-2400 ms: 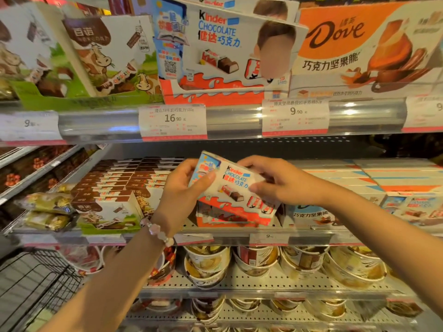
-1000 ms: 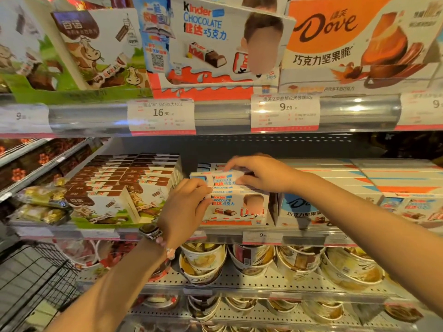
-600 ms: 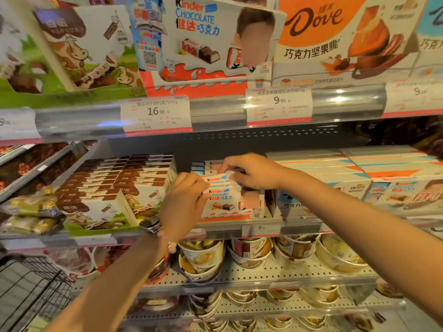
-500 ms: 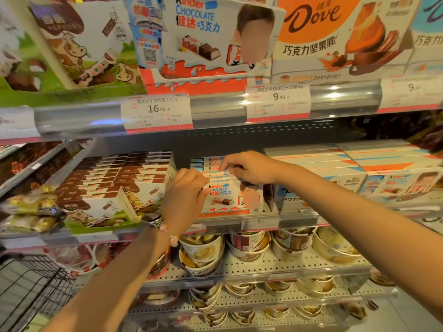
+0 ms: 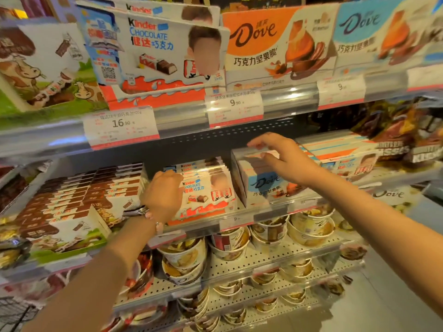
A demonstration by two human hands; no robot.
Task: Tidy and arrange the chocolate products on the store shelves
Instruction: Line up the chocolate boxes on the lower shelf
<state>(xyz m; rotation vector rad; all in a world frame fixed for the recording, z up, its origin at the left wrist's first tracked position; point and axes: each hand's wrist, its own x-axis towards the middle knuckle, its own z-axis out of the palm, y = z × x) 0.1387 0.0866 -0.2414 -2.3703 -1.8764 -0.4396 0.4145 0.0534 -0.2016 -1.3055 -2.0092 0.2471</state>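
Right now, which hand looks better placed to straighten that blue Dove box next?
Probably the right hand: it hovers open right over the Dove box, while the left hand rests against the Kinder stack.

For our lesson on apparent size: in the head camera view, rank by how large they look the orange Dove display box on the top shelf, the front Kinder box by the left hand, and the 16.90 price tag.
1. Orange Dove display box, largest.
2. 16.90 price tag and front Kinder box: they look alike, and the left hand hides part of the box, so unranked.
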